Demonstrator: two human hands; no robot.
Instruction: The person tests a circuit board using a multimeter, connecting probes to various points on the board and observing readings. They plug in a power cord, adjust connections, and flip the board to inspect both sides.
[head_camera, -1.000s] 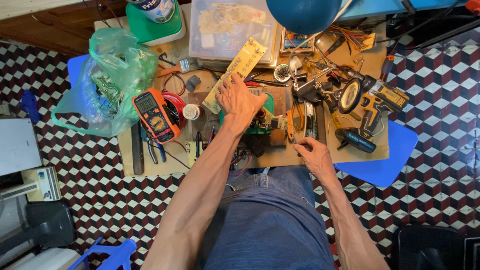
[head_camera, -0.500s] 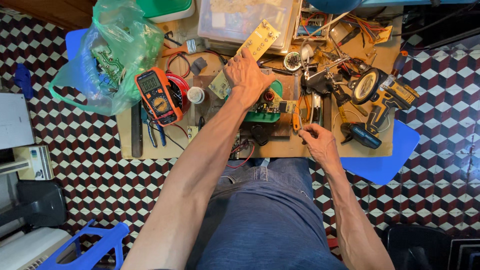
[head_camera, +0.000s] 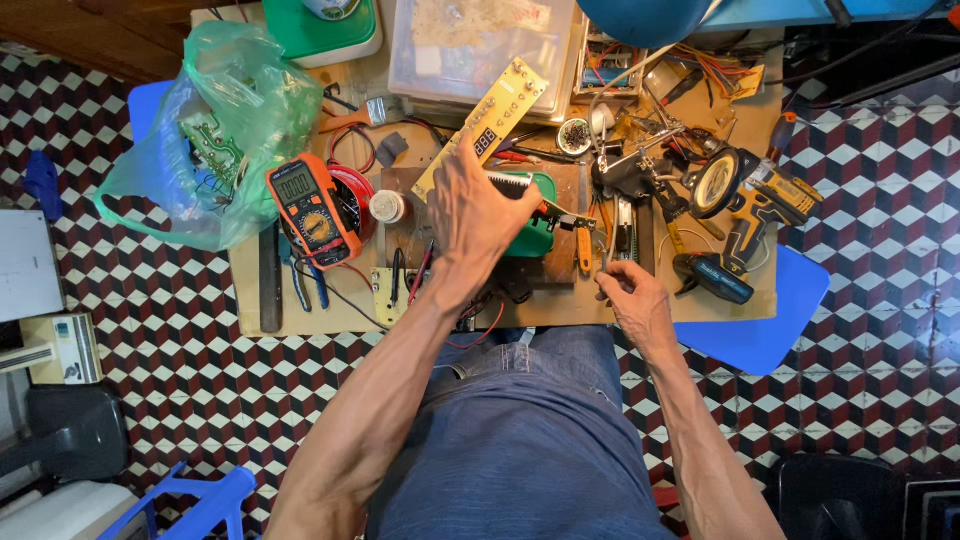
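Head view | left hand (head_camera: 480, 205) fingers closed on long yellow circuit board (head_camera: 500, 105), axis slanting up-right from fingers | right hand (head_camera: 632, 300) curled at table edge (head_camera: 300, 325) (contents unclear), farther

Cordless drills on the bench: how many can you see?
1. A yellow and black cordless drill lies at the bench's right end, beside the magnifier, beyond the right hand. Clutter may hide others.

Multimeter (head_camera: 312, 210) left of circuit board (head_camera: 482, 127)

An orange multimeter (head_camera: 312, 210) lies near the counter's (head_camera: 345, 312) left edge beside a green plastic bag (head_camera: 215, 130), a yellow-and-black cordless drill (head_camera: 755, 215) at the right edge.
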